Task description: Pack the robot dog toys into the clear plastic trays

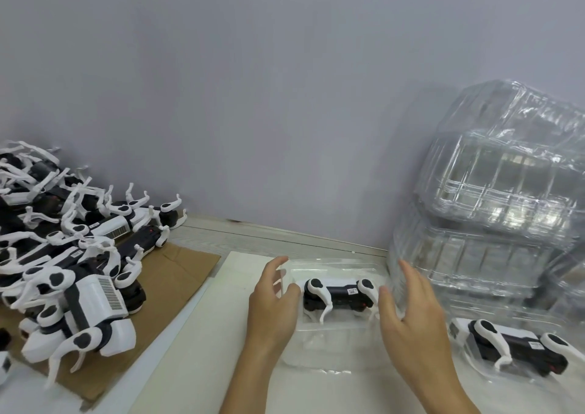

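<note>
A black-and-white robot dog toy [340, 298] is lying on its side in a clear plastic tray [332, 347] at lower centre of the frame. The left hand [273, 302] and right hand [411, 312] are flanking it, fingers spread and relaxed, gripping nothing. A second packed toy [519, 347] is sitting at lower right beneath stacked empty trays [503, 192], while unpacked toys [69, 255] are piling up on cardboard [177, 274] at left

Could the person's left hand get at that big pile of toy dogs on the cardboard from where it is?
Probably yes. The left hand rests open at the edge of the clear tray, holding nothing, and only bare white table lies between it and the pile of toy dogs.
</note>
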A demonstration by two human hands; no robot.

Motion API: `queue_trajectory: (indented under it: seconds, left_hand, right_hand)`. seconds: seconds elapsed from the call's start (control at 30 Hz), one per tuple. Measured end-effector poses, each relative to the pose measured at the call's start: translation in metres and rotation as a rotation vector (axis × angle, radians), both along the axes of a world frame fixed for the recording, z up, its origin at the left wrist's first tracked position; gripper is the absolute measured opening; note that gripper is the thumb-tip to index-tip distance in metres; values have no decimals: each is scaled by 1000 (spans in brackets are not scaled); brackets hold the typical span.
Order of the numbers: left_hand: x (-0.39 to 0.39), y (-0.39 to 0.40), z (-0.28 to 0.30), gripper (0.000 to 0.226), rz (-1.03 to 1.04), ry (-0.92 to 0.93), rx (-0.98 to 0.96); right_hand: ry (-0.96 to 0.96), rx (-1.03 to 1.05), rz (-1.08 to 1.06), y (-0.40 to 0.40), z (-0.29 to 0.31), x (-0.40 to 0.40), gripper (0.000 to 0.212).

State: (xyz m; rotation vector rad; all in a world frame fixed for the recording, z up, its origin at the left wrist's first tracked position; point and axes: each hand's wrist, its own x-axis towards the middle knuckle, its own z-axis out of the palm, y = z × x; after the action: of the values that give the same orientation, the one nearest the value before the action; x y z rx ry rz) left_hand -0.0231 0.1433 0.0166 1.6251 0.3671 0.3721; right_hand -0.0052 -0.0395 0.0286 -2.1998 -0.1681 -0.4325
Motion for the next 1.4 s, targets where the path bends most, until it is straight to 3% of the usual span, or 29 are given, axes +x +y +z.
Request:
queue_trajectory:
  seconds: [0.17,0.3,0.4,0.5,0.8,1.1,1.23,1.3,1.4]
  left_hand:
    - [-3,0,5,50,-59,-93,51]
    - [-8,1,9,50,-97,-157,99]
    - [-11,1,12,47,-121,-186,94]
    - [-11,2,14,62,-143,-161,86]
    - [-10,8,14,68,-162,-167,101]
    - [-11,8,26,69,-146,-358,207]
    - [-12,11,26,61,-172,-254,144]
    - [-11,11,27,38,-184,-178,29]
    - [-14,17,33,30,-176,-42,-184]
  right_hand:
    - [213,229,35,-8,-7,3,61]
    - [301,395,83,-14,-5,6,53]
    - [285,482,79,-17,-5,5,39]
    - [255,535,88,-18,-4,3,29]
    - [147,601,180,-18,-4,0,40]
    - [96,693,243,-23,-5,3,41]
    - [181,773,278,-27,-6,9,40]
    - [254,811,352,-30,-3,10,35]
    - [336,913,390,-32,2,10,30]
